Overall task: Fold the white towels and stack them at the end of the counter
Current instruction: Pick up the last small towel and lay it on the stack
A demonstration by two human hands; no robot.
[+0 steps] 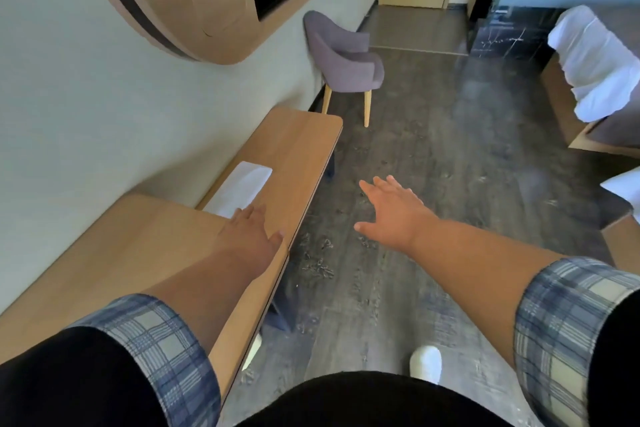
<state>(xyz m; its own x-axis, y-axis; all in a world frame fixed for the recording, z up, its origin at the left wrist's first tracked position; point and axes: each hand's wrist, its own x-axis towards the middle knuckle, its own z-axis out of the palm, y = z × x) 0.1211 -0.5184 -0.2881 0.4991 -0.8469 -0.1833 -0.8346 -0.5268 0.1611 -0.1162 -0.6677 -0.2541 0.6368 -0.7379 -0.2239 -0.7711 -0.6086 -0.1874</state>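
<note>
A folded white towel [239, 189] lies flat on the lower wooden counter [298, 149], close to the wall. My left hand [251, 230] is open, fingers straight, over the edge of the nearer, higher counter section [121, 253], its fingertips just short of the towel. My right hand [389, 208] is open with fingers spread, held in the air above the dark floor to the right of the counter. It holds nothing. More white linen [595, 69] lies draped over furniture at the far right.
A grey upholstered chair [343, 62] with wooden legs stands beyond the counter's far end against the wall. A rounded wooden wall panel [194, 0] with a dark screen hangs above. Dark wood floor [450, 184] stretches right. My white shoe [426, 362] shows below.
</note>
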